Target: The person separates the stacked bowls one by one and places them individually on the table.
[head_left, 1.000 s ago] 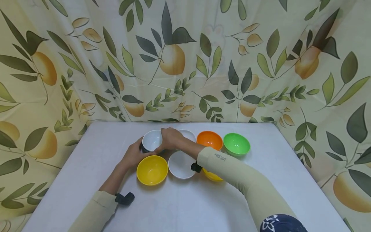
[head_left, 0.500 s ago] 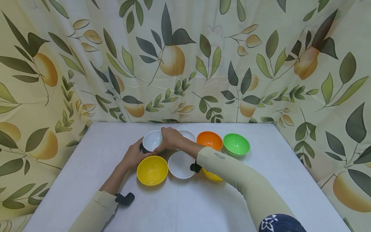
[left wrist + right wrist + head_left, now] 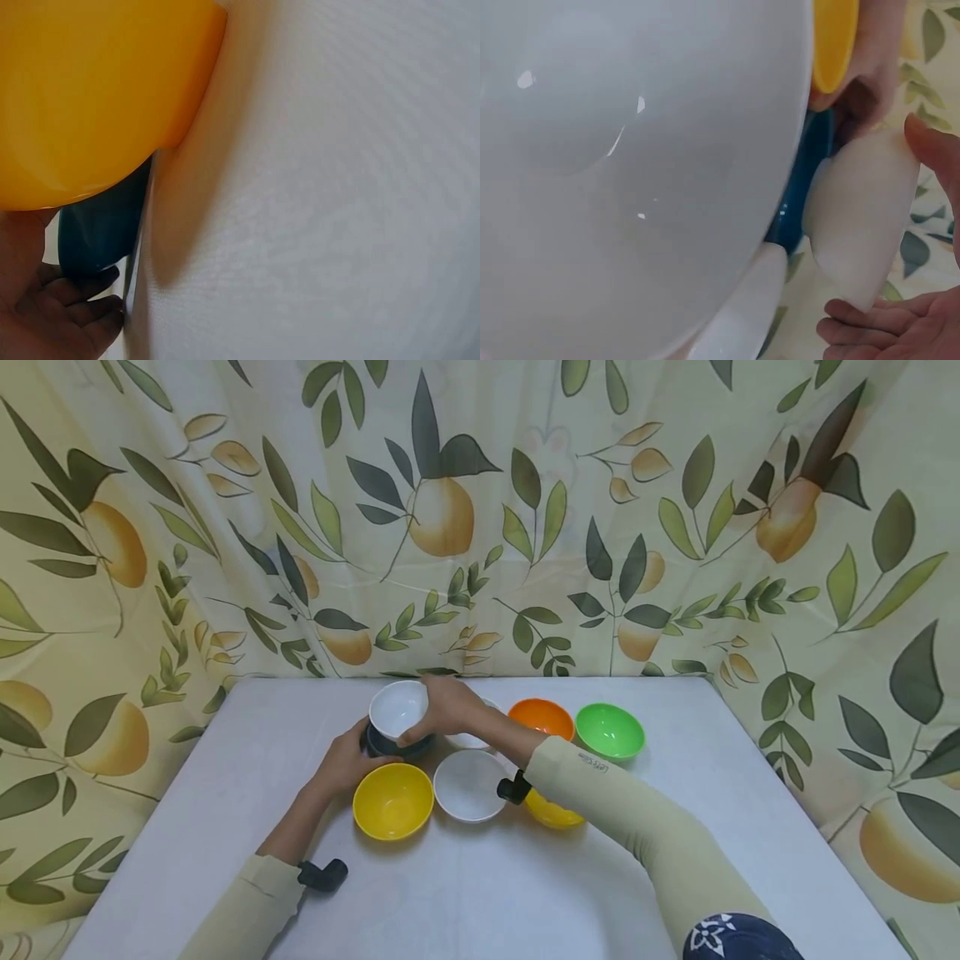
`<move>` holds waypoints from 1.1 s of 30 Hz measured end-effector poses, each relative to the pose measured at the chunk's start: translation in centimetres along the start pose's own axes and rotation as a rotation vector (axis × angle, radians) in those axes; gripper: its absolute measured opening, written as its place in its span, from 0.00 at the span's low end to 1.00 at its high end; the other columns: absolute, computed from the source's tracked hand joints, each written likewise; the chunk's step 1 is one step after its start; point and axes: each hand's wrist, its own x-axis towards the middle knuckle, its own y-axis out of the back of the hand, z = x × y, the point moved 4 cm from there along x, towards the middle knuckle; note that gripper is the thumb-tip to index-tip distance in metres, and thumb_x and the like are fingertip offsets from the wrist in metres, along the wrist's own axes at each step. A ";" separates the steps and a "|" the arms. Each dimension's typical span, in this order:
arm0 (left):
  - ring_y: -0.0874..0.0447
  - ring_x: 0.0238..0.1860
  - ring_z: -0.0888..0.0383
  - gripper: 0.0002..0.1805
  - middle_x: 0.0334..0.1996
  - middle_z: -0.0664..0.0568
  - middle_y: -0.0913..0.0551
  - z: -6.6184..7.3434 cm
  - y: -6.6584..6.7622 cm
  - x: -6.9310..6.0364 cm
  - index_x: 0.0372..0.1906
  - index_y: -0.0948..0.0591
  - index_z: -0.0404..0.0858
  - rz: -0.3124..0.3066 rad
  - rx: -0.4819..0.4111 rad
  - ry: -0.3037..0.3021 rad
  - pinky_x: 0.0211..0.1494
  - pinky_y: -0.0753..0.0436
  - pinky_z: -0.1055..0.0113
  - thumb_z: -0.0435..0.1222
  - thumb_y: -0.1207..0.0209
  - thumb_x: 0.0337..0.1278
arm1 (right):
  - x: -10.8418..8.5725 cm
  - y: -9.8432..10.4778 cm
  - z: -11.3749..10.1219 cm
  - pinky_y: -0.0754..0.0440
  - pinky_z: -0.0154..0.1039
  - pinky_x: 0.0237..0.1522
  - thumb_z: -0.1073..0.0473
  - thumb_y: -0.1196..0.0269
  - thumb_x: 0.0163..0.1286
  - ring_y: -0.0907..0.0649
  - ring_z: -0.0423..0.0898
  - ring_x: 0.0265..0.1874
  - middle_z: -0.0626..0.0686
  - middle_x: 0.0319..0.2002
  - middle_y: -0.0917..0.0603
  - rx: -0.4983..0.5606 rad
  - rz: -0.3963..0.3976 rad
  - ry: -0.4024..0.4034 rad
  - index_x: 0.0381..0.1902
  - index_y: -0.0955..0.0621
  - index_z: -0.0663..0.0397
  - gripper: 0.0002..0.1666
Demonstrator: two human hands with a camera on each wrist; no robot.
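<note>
In the head view a small white bowl (image 3: pixel 396 708) is held tilted above a dark teal bowl (image 3: pixel 392 748). My right hand (image 3: pixel 450 706) grips its right side; in the right wrist view, the thumb is at one edge of this white bowl (image 3: pixel 862 214) and the fingers are at the other. My left hand (image 3: pixel 348 766) holds the teal bowl from the left, its fingers round the wall of the teal bowl (image 3: pixel 101 229) in the left wrist view. A yellow bowl (image 3: pixel 393 802) stands just in front of the left hand.
A white bowl (image 3: pixel 471 787) stands right of the yellow one, with another yellow bowl (image 3: pixel 553 811) partly under the right forearm. Behind are a partly hidden white bowl (image 3: pixel 471 742), an orange bowl (image 3: pixel 542 717) and a green bowl (image 3: pixel 610 732). Patterned cloth (image 3: pixel 480 527) hangs behind the table.
My right hand has lifted the white bowl up and slightly away, out of the teal bowl, so more of the teal bowl shows. The left hand has stayed in place.
</note>
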 end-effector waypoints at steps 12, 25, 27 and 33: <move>0.36 0.75 0.33 0.58 0.77 0.30 0.36 0.1 0.1 -0.2 0.82 0.43 0.31 -0.018 -0.004 -0.007 0.74 0.31 0.38 0.52 0.24 0.57 | -3.4 2.5 1.2 0.12 0.44 0.49 0.40 0.14 0.47 0.18 0.52 0.50 0.57 0.56 0.17 0.140 0.115 -0.031 0.70 0.27 0.61 0.59; 0.39 0.77 0.33 0.58 0.78 0.31 0.39 0.1 0.1 -0.1 0.82 0.43 0.30 -0.009 -0.021 0.011 0.75 0.32 0.41 0.50 0.23 0.57 | -9.6 5.3 2.5 0.12 0.49 0.53 0.41 0.14 0.45 0.19 0.57 0.56 0.60 0.62 0.19 0.136 0.137 -0.112 0.76 0.32 0.60 0.66; 0.39 0.78 0.33 0.58 0.78 0.31 0.39 0.1 0.1 -0.1 0.82 0.43 0.30 -0.010 -0.020 0.011 0.75 0.32 0.41 0.51 0.23 0.56 | -10.6 5.5 2.8 0.12 0.49 0.52 0.40 0.14 0.46 0.19 0.57 0.56 0.60 0.62 0.19 0.146 0.131 -0.116 0.76 0.32 0.59 0.66; 0.40 0.78 0.34 0.60 0.79 0.30 0.40 0.0 0.0 0.1 0.82 0.45 0.28 -0.013 0.007 0.017 0.75 0.32 0.42 0.52 0.24 0.57 | -13.7 6.0 4.2 0.12 0.51 0.51 0.39 0.15 0.45 0.18 0.56 0.52 0.58 0.58 0.17 0.162 0.144 -0.114 0.72 0.30 0.58 0.62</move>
